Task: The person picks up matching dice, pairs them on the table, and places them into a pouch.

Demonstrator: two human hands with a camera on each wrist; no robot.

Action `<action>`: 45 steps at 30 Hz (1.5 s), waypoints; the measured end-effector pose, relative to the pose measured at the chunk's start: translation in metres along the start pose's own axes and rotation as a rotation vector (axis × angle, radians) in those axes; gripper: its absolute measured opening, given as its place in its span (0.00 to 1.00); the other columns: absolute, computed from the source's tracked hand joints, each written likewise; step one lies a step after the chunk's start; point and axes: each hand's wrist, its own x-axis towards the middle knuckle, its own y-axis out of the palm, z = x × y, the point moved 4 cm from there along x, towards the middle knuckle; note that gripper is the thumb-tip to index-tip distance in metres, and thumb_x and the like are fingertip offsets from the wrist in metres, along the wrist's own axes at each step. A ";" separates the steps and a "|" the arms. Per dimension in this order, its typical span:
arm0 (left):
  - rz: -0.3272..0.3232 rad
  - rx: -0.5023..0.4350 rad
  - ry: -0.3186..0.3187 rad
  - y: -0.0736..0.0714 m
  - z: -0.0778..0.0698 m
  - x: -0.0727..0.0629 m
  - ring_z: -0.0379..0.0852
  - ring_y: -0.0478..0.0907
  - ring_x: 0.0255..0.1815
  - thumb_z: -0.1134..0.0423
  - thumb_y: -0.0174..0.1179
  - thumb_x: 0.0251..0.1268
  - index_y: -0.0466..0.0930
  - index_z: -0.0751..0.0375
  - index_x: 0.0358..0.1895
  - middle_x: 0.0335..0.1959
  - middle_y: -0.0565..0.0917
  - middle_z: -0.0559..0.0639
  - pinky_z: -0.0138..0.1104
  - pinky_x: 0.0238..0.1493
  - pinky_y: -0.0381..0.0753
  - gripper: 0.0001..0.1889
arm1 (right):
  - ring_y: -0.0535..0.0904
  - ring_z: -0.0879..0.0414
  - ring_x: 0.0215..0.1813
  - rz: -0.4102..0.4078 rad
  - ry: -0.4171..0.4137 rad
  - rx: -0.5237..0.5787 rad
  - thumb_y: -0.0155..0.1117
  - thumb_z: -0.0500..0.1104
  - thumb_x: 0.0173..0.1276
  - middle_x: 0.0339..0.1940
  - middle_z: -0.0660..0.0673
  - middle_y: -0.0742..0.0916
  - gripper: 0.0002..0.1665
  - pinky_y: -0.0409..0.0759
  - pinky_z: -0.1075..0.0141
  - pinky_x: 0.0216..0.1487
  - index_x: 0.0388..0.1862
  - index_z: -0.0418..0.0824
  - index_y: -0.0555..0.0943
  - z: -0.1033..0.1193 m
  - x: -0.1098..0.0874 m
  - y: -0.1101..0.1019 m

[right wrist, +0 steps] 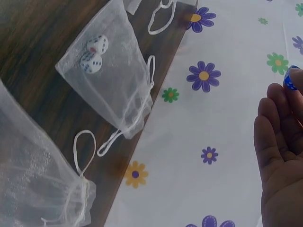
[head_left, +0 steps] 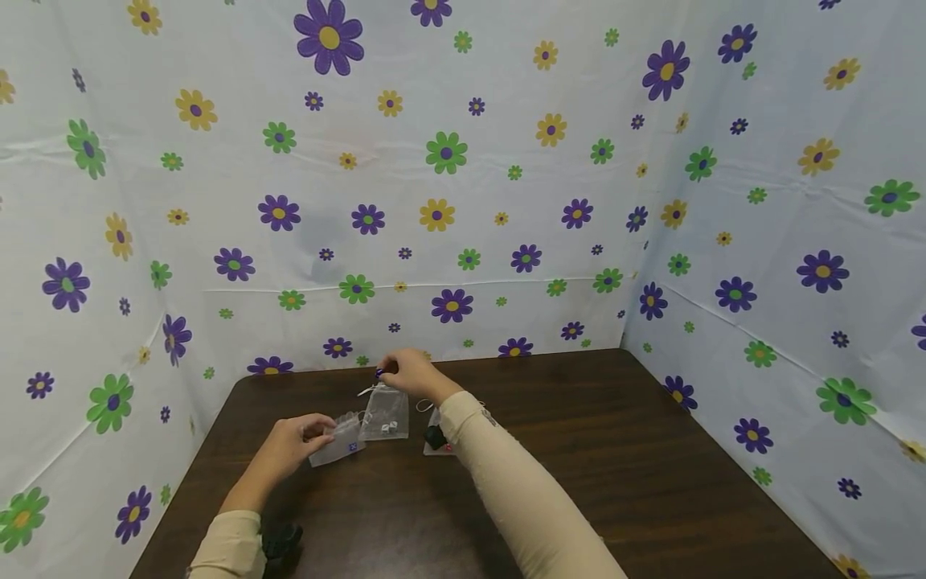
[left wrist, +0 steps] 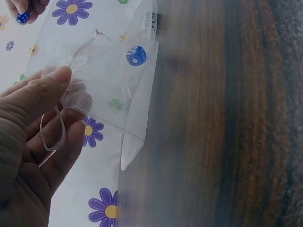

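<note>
My left hand (head_left: pixel 285 446) holds the mouth of a small white sheer drawstring bag (left wrist: pixel 109 90) between thumb and fingers, its cord loop hanging over them. Low inside this bag lies a blue die (left wrist: pixel 136 56). Farther back, my right hand (head_left: pixel 412 376) pinches another blue die (right wrist: pixel 290 78) at its fingertips. Below that hand a second sheer bag (head_left: pixel 394 406) lies flat, its neck towards the back edge, with two white dice (right wrist: pixel 91 62) in it. In the head view the left bag's mouth comes right up to this bag's side.
A third sheer bag (right wrist: pixel 33 161) lies to the right, partly covered by my right sleeve (head_left: pixel 499 466) in the head view; something red (head_left: pixel 448 447) shows there. Flowered cloth (head_left: pixel 448 217) hangs round the back and sides of the dark wood table (head_left: pixel 579 434).
</note>
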 end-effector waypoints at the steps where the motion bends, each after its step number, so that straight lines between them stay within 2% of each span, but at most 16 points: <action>1: 0.001 -0.001 0.000 0.000 0.000 0.000 0.45 0.85 0.35 0.71 0.71 0.61 0.87 0.57 0.43 0.34 0.88 0.47 0.42 0.39 0.86 0.09 | 0.82 0.58 0.41 0.003 -0.004 0.007 0.64 0.37 0.73 0.42 0.43 0.88 0.09 0.78 0.72 0.44 0.48 0.34 0.84 0.001 0.001 0.002; 12: -0.018 -0.011 0.025 0.001 -0.003 0.000 0.46 0.86 0.35 0.72 0.71 0.60 0.87 0.58 0.42 0.35 0.89 0.48 0.41 0.39 0.86 0.09 | 0.80 0.62 0.39 0.025 -0.046 0.010 0.65 0.40 0.74 0.42 0.46 0.88 0.09 0.77 0.74 0.42 0.48 0.36 0.85 0.015 0.009 0.024; 17: -0.016 -0.029 0.064 0.005 -0.006 0.004 0.47 0.87 0.37 0.73 0.70 0.60 0.87 0.59 0.43 0.36 0.89 0.49 0.40 0.40 0.86 0.09 | 0.81 0.63 0.39 0.093 -0.051 -0.036 0.64 0.42 0.76 0.42 0.47 0.88 0.11 0.78 0.74 0.42 0.49 0.37 0.86 0.020 0.007 0.035; 22: -0.030 -0.035 0.055 0.005 -0.007 0.005 0.47 0.86 0.36 0.73 0.71 0.60 0.87 0.58 0.42 0.35 0.89 0.48 0.40 0.40 0.86 0.09 | 0.82 0.63 0.42 0.120 -0.038 -0.076 0.64 0.43 0.75 0.46 0.48 0.88 0.11 0.79 0.73 0.44 0.51 0.39 0.86 0.015 0.003 0.044; 26: -0.042 -0.030 0.052 0.003 -0.007 0.005 0.45 0.86 0.35 0.72 0.71 0.59 0.87 0.58 0.42 0.35 0.89 0.48 0.39 0.39 0.86 0.09 | 0.83 0.57 0.52 0.129 -0.037 -0.087 0.66 0.40 0.74 0.53 0.45 0.87 0.16 0.79 0.71 0.52 0.58 0.37 0.83 0.010 0.002 0.051; 31: -0.065 -0.033 0.080 -0.002 -0.012 0.007 0.44 0.86 0.33 0.73 0.71 0.59 0.87 0.58 0.41 0.34 0.89 0.49 0.38 0.37 0.86 0.09 | 0.78 0.53 0.65 0.205 -0.029 -0.111 0.68 0.40 0.71 0.65 0.46 0.82 0.28 0.75 0.69 0.62 0.69 0.40 0.75 0.007 0.000 0.063; 34: -0.090 -0.034 0.107 -0.010 -0.018 0.009 0.45 0.86 0.32 0.74 0.72 0.59 0.87 0.59 0.41 0.34 0.89 0.50 0.37 0.35 0.86 0.10 | 0.79 0.57 0.62 0.210 -0.008 -0.128 0.69 0.42 0.71 0.63 0.48 0.83 0.28 0.76 0.69 0.61 0.68 0.42 0.77 0.007 -0.002 0.068; 38: -0.105 -0.030 0.118 -0.019 -0.023 0.011 0.44 0.86 0.31 0.74 0.71 0.58 0.87 0.59 0.42 0.34 0.89 0.51 0.33 0.32 0.85 0.10 | 0.82 0.61 0.52 0.177 0.006 -0.108 0.67 0.44 0.73 0.53 0.49 0.86 0.22 0.79 0.70 0.54 0.63 0.42 0.80 0.008 -0.001 0.067; 42: -0.114 -0.033 0.107 -0.027 -0.025 0.013 0.43 0.85 0.31 0.75 0.71 0.59 0.87 0.59 0.42 0.33 0.89 0.52 0.31 0.30 0.84 0.10 | 0.80 0.64 0.41 0.135 -0.022 -0.067 0.65 0.43 0.75 0.45 0.50 0.87 0.16 0.79 0.73 0.46 0.58 0.41 0.81 0.013 0.002 0.063; 45: -0.135 -0.020 0.112 -0.034 -0.026 0.013 0.44 0.85 0.31 0.74 0.71 0.59 0.87 0.60 0.42 0.33 0.89 0.51 0.32 0.30 0.84 0.10 | 0.79 0.65 0.38 0.113 -0.061 -0.065 0.63 0.41 0.76 0.42 0.49 0.87 0.14 0.78 0.74 0.42 0.56 0.40 0.82 0.018 0.005 0.060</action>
